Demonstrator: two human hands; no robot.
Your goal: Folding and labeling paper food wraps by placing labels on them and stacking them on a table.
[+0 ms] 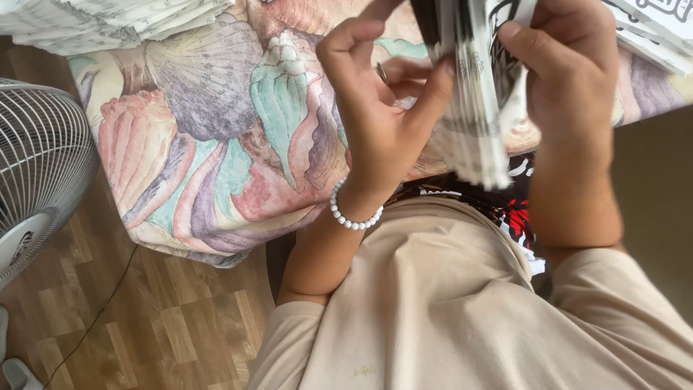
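Observation:
A thick stack of black-and-white printed sheets (473, 94) is held up on edge in front of me. My left hand (379, 108), with a white bead bracelet at the wrist, pinches the stack's left side, thumb against the sheet edges. My right hand (567, 72) grips the right side, thumb laid over the top of the stack. Both hands are over the edge of a surface covered with a seashell-patterned cloth (216, 137).
More piles of printed sheets lie on the cloth at the upper left (108, 22) and upper right (657, 29). A white standing fan (36, 166) stands at the left on a wooden floor (166, 325), with a thin cable across it.

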